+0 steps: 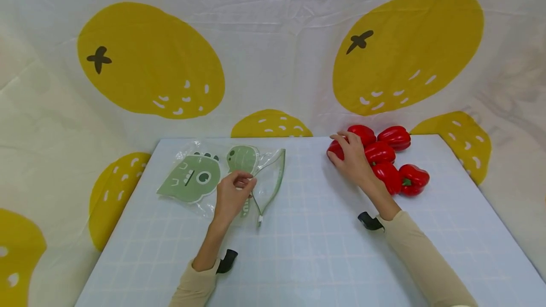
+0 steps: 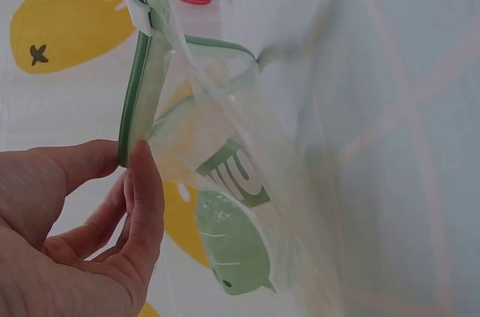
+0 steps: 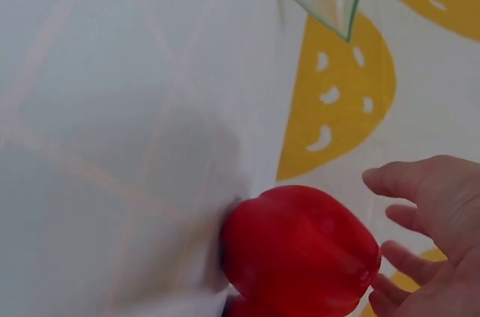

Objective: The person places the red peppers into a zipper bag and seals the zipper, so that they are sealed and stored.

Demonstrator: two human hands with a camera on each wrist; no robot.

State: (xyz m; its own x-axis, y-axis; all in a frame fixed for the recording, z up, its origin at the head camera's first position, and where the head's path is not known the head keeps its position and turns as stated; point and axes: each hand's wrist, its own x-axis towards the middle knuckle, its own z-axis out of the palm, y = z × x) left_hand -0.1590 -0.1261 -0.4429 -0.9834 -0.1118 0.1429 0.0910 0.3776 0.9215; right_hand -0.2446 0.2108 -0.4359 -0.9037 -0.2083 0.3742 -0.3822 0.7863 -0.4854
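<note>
My left hand (image 1: 233, 195) pinches the green-edged rim of a clear zip bag (image 1: 273, 193) between thumb and fingers. Its mouth stands apart, with a white slider (image 2: 139, 16) on the rim in the left wrist view. Green dinosaur prints cover the bag. At the right, my right hand (image 1: 354, 160) is spread over the leftmost red pepper (image 1: 335, 149), fingers loosely bent. In the right wrist view the hand (image 3: 442, 234) is beside that pepper (image 3: 300, 249), its fingertips at or near the pepper's end; whether they touch is unclear.
Several other red peppers lie clustered at the back right, among them one with a green stem (image 1: 414, 180). The table (image 1: 298, 259) has a pale checked cover. Behind it hangs a white cloth (image 1: 277, 60) with yellow fruit prints. Black straps are at both wrists.
</note>
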